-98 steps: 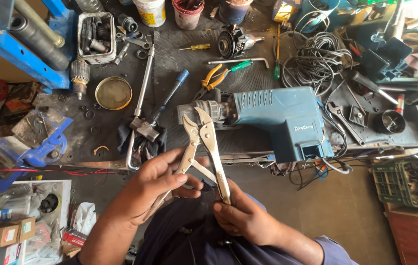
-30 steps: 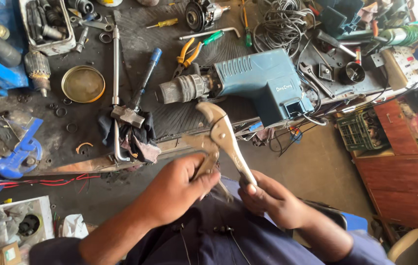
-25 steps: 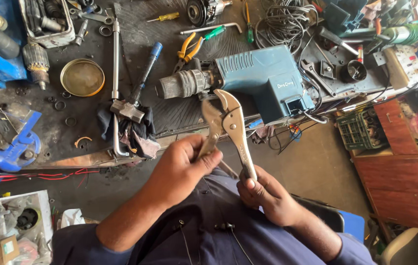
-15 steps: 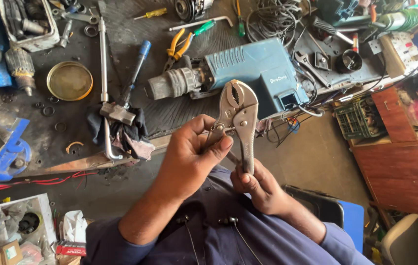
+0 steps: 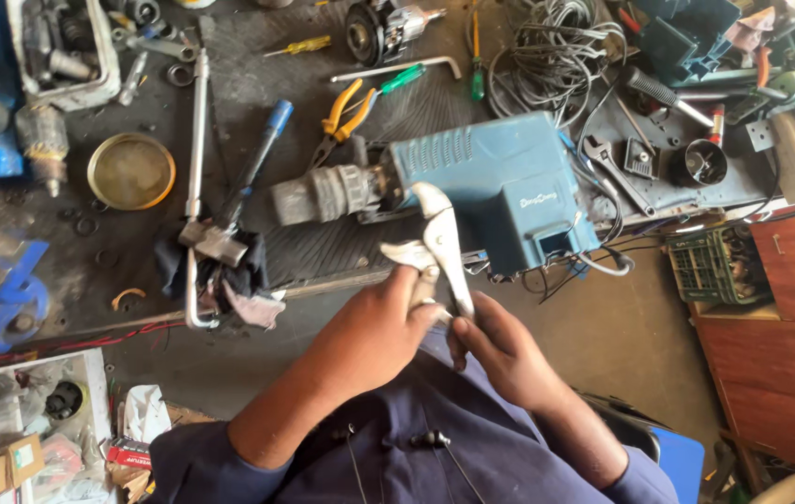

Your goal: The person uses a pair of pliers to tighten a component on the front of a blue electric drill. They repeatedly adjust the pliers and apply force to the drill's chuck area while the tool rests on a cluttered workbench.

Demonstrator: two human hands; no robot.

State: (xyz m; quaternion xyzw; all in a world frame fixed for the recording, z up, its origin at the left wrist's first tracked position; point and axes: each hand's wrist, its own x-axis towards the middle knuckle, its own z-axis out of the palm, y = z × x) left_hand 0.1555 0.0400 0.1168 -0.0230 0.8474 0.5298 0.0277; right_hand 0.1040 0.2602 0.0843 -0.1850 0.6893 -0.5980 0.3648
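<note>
Locking pliers (image 5: 436, 245) in both hands

Shiny bare-metal locking pliers (image 5: 439, 245); matt blue plastic drill housing (image 5: 500, 187).

left hand (image 5: 369, 331) + right hand (image 5: 500, 350) | grip locking pliers (image 5: 435, 238) | above blue drill (image 5: 481, 191)

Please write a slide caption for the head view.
Both hands hold locking pliers above a blue power tool.
</note>
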